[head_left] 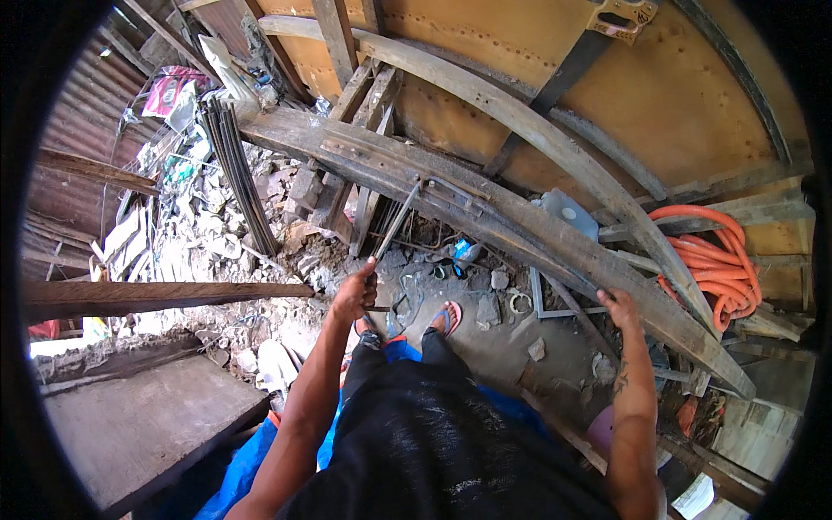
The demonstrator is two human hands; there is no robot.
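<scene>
My left hand (pixel 357 290) is closed around a long metal bar (pixel 398 220) that angles up to a metal fitting (pixel 455 195) on a weathered wooden beam (pixel 303 136). My right hand (pixel 617 307) is closed at the far end of a thin dark rod (pixel 546 243), which runs along the beam toward the fitting. A bundle of dark rods (pixel 243 178) leans beside the beam's left end.
Broken rubble (pixel 195 225) covers the left ground, near a horizontal timber (pixel 156 295) and a concrete slab (pixel 147 416). Behind the beam are curved timber (pixel 485 100), a handsaw (pixel 620 22), a clear jug (pixel 563 217) and coiled orange hose (pixel 711 269). Blue sheeting (pixel 234 477) lies low left.
</scene>
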